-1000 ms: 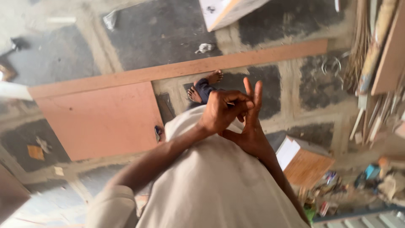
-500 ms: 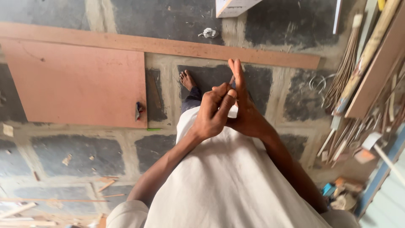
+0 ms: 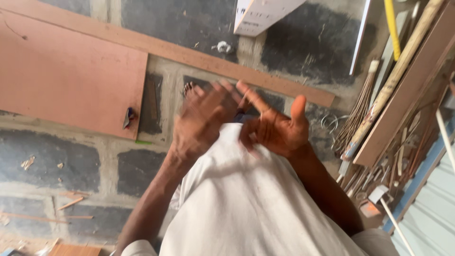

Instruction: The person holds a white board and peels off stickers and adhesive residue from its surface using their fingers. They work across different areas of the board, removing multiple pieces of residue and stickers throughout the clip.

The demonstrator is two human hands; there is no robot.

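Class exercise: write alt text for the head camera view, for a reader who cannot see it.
Seen from above, a person's left hand, motion-blurred, and open right hand meet over a white garment. Below lie a paved floor, a reddish-brown board and a long wooden strip.

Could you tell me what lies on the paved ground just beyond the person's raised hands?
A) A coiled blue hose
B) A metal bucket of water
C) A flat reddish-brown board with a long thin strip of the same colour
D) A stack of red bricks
C: a flat reddish-brown board lies on the ground to the left beyond the hands, and a long thin strip runs past its upper edge.
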